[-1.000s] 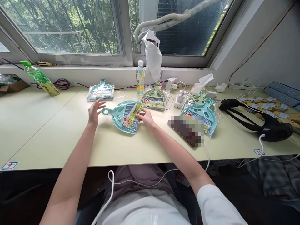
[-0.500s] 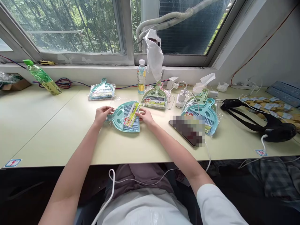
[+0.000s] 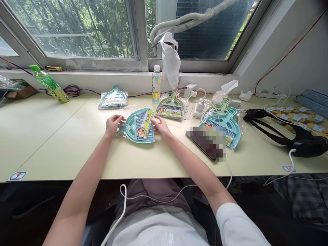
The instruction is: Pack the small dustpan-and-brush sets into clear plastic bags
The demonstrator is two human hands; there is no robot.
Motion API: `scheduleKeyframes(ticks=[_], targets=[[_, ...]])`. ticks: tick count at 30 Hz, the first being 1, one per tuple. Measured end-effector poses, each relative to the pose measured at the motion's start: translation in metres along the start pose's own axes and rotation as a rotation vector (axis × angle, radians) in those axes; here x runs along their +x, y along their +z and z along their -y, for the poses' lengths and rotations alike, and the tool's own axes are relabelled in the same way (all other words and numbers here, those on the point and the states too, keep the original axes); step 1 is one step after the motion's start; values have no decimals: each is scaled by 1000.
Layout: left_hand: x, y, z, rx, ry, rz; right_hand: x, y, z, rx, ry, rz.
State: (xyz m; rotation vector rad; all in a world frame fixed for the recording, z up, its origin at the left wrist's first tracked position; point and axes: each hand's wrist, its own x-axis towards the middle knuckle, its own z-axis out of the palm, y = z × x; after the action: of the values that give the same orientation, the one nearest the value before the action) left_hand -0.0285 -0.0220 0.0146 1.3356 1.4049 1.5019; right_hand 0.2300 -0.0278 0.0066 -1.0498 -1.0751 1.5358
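Note:
A teal dustpan (image 3: pixel 130 127) with a striped-bristle brush on it and a yellow-green label card (image 3: pixel 145 123) lies between my hands, in clear plastic film. My left hand (image 3: pixel 113 125) is closed around the handle end at its left. At the right edge, the fingers of my right hand (image 3: pixel 161 125) pinch the label card and the brush side. Just behind stands a wrapped green dustpan set (image 3: pixel 171 106). Farther left at the back is a wrapped teal set (image 3: pixel 113 98). More wrapped sets, one of them a teal dustpan (image 3: pixel 232 124), overlap on the right.
A phone (image 3: pixel 205 145), partly blurred out, lies right of my arm, near a black strapped device (image 3: pixel 287 136) with a white cable. Along the wall are a drink bottle (image 3: pixel 156 84), a tilted green bottle (image 3: pixel 51 85), white plugs (image 3: pixel 198 108) and tissues (image 3: pixel 225 91).
The dustpan's right side and the label card are raised slightly, with both hands keeping hold. The whole view has shifted a little, so the things on the table appear farther right.

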Motion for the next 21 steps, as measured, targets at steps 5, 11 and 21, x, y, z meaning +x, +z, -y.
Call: scheduleKeyframes(ticks=[5,11,21], targets=[[-1,3,0,-8,18,10,3,-1,-1,-11,56,25],[-3,5,0,-13,13,35,3,-1,-4,-40,44,48],[-2,-2,-1,-51,-35,30,-5,-1,6,18,-66,56]])
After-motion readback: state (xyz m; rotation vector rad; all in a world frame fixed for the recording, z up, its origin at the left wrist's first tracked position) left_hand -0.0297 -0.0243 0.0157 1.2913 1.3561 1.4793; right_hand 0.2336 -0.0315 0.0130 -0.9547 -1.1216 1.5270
